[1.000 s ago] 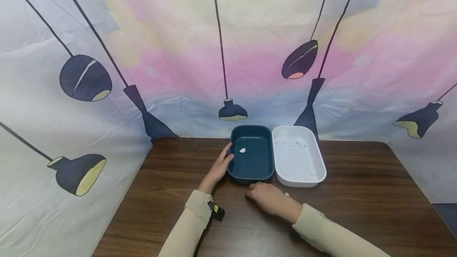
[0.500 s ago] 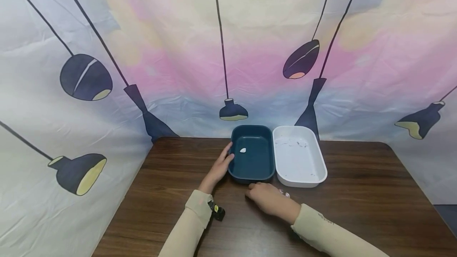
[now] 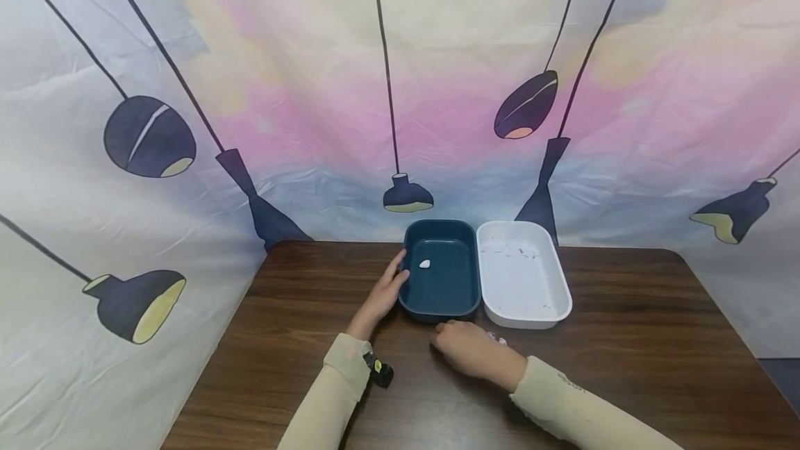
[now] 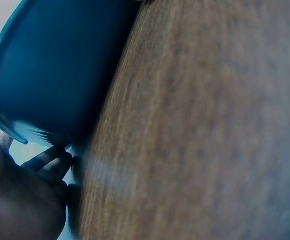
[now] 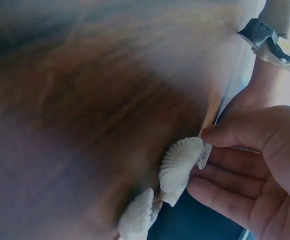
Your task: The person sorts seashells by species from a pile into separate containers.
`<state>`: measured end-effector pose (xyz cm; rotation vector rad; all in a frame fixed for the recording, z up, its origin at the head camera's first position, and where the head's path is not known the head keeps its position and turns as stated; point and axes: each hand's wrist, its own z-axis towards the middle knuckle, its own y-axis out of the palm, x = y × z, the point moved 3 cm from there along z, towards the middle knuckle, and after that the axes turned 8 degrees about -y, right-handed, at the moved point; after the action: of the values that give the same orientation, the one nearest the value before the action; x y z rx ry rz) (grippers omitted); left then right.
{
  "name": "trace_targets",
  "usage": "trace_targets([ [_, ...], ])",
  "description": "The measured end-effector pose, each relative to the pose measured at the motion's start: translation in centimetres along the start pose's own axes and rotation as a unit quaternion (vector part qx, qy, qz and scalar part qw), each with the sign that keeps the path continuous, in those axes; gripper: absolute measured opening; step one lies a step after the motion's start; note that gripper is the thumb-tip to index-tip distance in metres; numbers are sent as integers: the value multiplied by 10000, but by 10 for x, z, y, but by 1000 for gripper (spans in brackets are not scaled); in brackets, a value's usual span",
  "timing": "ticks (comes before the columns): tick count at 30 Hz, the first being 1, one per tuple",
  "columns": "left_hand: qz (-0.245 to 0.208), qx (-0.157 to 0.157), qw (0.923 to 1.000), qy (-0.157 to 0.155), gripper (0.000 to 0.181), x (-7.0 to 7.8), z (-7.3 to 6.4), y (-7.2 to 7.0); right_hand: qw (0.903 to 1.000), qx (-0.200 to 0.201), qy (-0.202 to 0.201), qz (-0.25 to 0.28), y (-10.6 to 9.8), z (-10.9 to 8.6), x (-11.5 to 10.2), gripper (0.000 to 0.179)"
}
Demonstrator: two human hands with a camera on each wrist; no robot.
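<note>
A dark teal dish stands on the table with one small white shell inside. At its left side my left hand rests against the wall, thumb and forefinger at the rim; in the left wrist view other fingers lie slightly bent by the outer wall. Just in front of the dish, my right hand is low over the table. The right wrist view shows it pinching a small pale shell between thumb and fingers, beside a larger ridged white seashell. Another white seashell lies nearby.
A white dish with small dark specks inside stands right beside the teal one. Small pale pieces show just behind the right hand. The brown wooden table meets a printed cloth backdrop at the back.
Both hands stay almost in place, the left at the teal dish and the right in front of it. The dishes and the shell inside have not moved.
</note>
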<state>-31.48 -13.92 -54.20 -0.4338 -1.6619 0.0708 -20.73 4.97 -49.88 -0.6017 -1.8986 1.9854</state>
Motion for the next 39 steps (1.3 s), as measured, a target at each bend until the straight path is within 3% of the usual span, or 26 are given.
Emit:
trace_targets([
  [15,-113,-86,9999,63,60,2,1,0,9972,129,-718,157,-19,1,0,5],
  [18,-135,-135,9998,14,59,11,-3,0,9965,193,-794,196,-26,1,-1,6],
  [31,-106,2,9999,46,59,2,-2,-1,9957,16,-778,509,-44,-1,3,10],
  [39,-147,-33,9999,21,58,1,0,0,9947,220,-867,508,-55,1,8,11],
])
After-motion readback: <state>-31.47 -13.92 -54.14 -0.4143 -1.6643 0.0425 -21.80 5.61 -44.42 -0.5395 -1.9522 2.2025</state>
